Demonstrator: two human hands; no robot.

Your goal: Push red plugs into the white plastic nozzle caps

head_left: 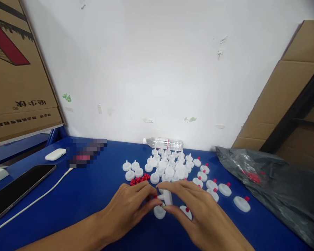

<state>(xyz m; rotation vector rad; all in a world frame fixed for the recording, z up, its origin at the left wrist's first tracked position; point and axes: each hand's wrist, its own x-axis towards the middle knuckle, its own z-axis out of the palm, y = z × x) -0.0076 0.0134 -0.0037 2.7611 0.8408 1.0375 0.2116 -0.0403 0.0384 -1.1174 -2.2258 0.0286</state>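
Between the thumb and fingers of my right hand (196,205) is a white plastic nozzle cap (168,197), tipped sideways with its spout pointing left. My left hand (128,205) pinches a small red tip cap (155,197) at the end of that spout; the fingers partly hide it. Just below lies another white cap (159,212). A small pile of red tip caps (140,179) sits beyond my left fingers. Many plain white nozzle caps (170,170) stand grouped behind my hands. To the right, several white caps carry red tips (225,189).
A clear plastic bottle (163,143) lies against the wall. On the left are a black phone (21,190), a white case (55,154), a white cable (42,196) and a blurred-out item. A dark plastic bag (274,188) covers the right side. Cardboard (18,80) stands at left.
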